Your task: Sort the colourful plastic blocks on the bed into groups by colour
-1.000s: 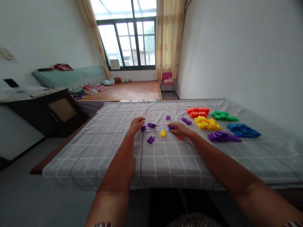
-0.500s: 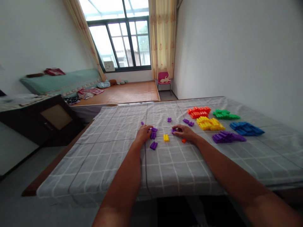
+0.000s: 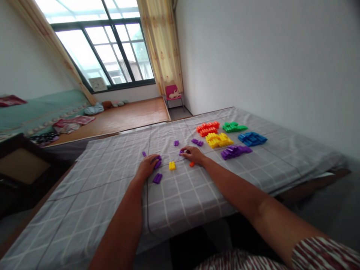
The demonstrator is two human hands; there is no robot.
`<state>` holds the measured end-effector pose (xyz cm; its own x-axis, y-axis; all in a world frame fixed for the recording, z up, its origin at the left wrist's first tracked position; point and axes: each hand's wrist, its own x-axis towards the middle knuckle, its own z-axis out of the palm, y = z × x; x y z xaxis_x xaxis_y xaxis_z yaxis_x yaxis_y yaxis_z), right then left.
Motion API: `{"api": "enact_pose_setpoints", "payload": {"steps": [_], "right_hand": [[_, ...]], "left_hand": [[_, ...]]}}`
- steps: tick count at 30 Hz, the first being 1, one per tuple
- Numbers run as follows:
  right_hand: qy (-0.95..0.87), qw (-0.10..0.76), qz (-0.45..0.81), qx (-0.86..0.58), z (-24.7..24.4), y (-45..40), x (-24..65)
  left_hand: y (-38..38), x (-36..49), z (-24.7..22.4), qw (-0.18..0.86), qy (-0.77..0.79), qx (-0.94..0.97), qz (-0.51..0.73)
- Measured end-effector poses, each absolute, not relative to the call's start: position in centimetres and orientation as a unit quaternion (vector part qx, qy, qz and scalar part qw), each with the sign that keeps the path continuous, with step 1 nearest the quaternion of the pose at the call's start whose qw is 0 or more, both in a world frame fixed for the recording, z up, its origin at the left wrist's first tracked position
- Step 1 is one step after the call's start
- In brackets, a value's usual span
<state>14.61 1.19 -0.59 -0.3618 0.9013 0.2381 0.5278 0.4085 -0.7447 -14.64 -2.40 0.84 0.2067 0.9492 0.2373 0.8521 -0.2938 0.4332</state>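
Note:
My left hand [image 3: 146, 166] rests on the checked cloth with its thumb and fingers curled round small purple plastic pieces [image 3: 158, 164]. Part of these pieces is hidden by the fingers. Between thumb and fingertips, my right hand [image 3: 194, 155] pinches another purple piece [image 3: 180, 153], mostly covered. Under the right palm lies a small orange piece [image 3: 191, 164]. A pair of yellow pieces [image 3: 172, 165] sits between the two hands. Closer to me than the left fingers is a purple pair [image 3: 157, 178], and one purple piece [image 3: 144, 153] lies just beyond that hand.
To the right are piles of orange [image 3: 208, 128], yellow [image 3: 219, 140], green [image 3: 234, 127], blue [image 3: 252, 138] and purple pieces [image 3: 235, 152]. More purple pieces [image 3: 176, 143] lie beyond the hands. The grey checked cloth [image 3: 112, 180] covers the table; a white wall stands right.
The view has swung to the right, so everything sits further left in the picture. My left fingers have closed more over the purple pieces. The right hand keeps its pinch.

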Motion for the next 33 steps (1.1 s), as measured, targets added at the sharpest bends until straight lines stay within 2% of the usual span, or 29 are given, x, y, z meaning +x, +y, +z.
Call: {"api": "enact_pose_setpoints", "payload": {"steps": [7,9,12,16,20,23,29,33], "right_hand": [[-0.776,0.333,0.317,-0.433,1.2,1.3,15.0],[-0.781,0.348,0.319,-0.409,2.9,0.3,17.1],[-0.777,0.388,0.310,-0.387,5.0,-2.6,23.4],[-0.742,0.377,0.271,-0.483,4.9,-6.9,34.2],[-0.746,0.303,0.249,-0.539,2.6,-9.1,40.6],[-0.766,0.290,0.236,-0.523,1.0,-9.1,41.3],[-0.762,0.364,0.210,-0.492,-0.3,-8.3,40.5],[-0.749,0.374,0.213,-0.503,-0.6,-8.6,40.5]], "left_hand": [[-2.0,-13.6,5.2,0.036,0.658,0.739,0.141],[-2.3,-11.7,6.9,0.032,0.667,0.726,0.167],[-3.8,-6.3,8.0,0.099,0.627,0.735,0.240],[-7.6,3.9,6.1,0.191,0.495,0.800,0.279],[-10.2,12.5,3.2,0.213,0.391,0.854,0.270],[-10.0,16.2,2.0,0.199,0.388,0.859,0.269],[-8.5,17.8,1.1,0.156,0.414,0.852,0.279],[-8.6,17.8,0.8,0.158,0.435,0.850,0.250]]}}
